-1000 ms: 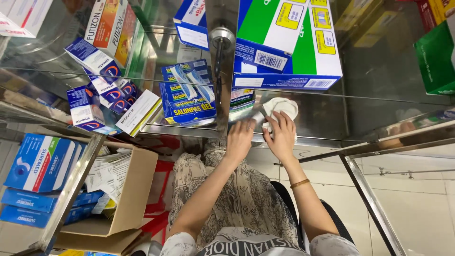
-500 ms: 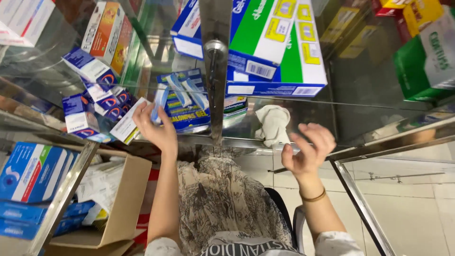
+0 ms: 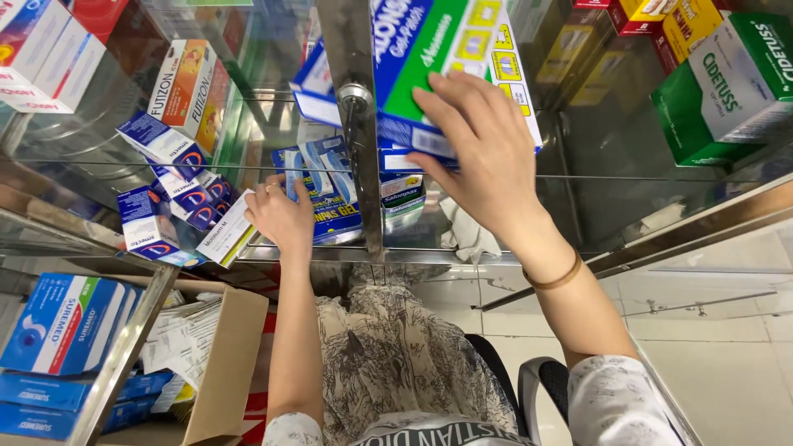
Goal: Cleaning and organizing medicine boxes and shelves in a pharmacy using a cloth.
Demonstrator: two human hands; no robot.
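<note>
— From where is the scene viewed?
— A single head-worn view is given, aimed steeply down and forward over the lap at a glass shelf (image 3: 206, 165) of boxes.
— How near is it held?
— Close: the left hand (image 3: 282, 216) and right hand (image 3: 487, 153) are seen at arm's length.

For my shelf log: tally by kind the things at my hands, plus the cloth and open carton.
Big green-and-blue box, under right hand: 1
Blue flat box, by left hand: 1
White cloth: 1
Open cardboard carton: 1
Total: 4
</note>
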